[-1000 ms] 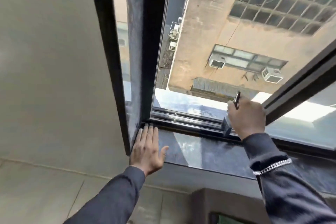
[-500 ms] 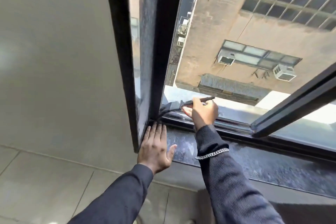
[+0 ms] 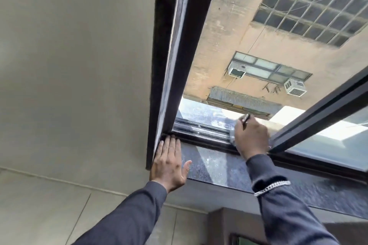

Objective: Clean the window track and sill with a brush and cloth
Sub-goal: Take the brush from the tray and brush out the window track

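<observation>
Beige wall point(image 3: 69, 65) beside open window; dark speckled sill point(image 3: 219, 167) below track point(image 3: 203, 128). Left hand point(image 3: 169, 163) lay flat on sill at frame corner, fingers pressed together, thumb spread. Right hand point(image 3: 252, 137) gripped brush point(image 3: 245, 119) tight, bristle end down in track, blurred. Cloth unseen.

One head-worn wide-angle view looks forward and down from close above the window sill point(image 3: 217, 165), facing out through the open window toward the building point(image 3: 249, 32) opposite. The wall point(image 3: 69, 65) fills nine o'clock; both sleeves enter from six o'clock.
</observation>
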